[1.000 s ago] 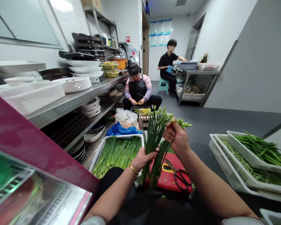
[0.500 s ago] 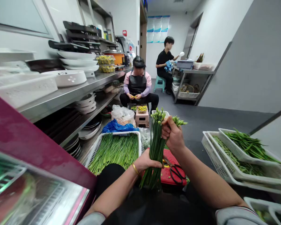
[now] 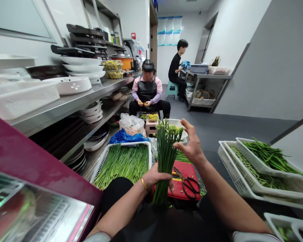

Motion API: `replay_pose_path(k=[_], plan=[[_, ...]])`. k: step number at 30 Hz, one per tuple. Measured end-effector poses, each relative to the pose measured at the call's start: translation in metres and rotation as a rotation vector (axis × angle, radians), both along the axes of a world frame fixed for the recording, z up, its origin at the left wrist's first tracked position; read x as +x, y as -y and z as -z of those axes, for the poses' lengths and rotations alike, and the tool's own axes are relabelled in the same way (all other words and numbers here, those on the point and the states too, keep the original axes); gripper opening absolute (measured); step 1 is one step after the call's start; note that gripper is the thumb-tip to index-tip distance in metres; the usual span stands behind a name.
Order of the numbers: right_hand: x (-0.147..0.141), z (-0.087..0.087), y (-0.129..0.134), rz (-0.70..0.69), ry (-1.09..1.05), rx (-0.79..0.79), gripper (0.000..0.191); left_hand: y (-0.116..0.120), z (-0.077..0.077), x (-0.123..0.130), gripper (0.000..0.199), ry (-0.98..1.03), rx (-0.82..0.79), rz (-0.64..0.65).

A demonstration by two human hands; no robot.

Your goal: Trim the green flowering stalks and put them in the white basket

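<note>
While the left hand grips the budded stem bunch near-upright, the right hand is open beside its tips.
Left is wrapped round the lower part, close to the lap; right thumb is near the buds, contact unclear. Black-handled scissors lie on the red box, right of the bunch; white basket of green stems sits left. Farther: seated co-worker, then another co-worker on a teal stool, holding blue cloth.
</note>
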State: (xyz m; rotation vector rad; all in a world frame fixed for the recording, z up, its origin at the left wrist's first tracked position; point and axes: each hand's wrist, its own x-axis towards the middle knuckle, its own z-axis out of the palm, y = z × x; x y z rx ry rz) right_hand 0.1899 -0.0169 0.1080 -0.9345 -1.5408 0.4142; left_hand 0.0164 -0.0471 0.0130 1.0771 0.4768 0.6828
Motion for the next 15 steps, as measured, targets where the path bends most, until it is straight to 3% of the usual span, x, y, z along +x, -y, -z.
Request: replay_pose_path(k=[2, 4, 6, 8, 11, 15], plan=[[0.015, 0.020, 0.003, -0.076, -0.086, -0.112, 0.106, -0.002, -0.004, -0.001, 0.043, -0.025, 0.021, -0.013], [0.020, 0.038, 0.007, -0.229, -0.139, -0.291, 0.108, -0.005, -0.010, 0.000, 0.044, -0.052, 0.039, -0.029], [0.016, 0.045, 0.010, -0.400, -0.113, -0.437, 0.103, -0.007, -0.014, 0.005, 0.045, -0.095, 0.059, -0.044], [0.005, 0.039, 0.009, -0.493, -0.107, -0.507, 0.087, -0.008, -0.015, 0.012, 0.043, -0.150, 0.093, -0.051], [-0.008, 0.018, 0.002, -0.463, -0.265, -0.526, 0.059, -0.009, -0.013, 0.024, 0.041, -0.245, 0.174, -0.080], [-0.013, -0.001, -0.007, -0.464, -0.504, -0.539, 0.044, -0.010, -0.011, 0.030, 0.033, -0.378, 0.376, -0.194]])
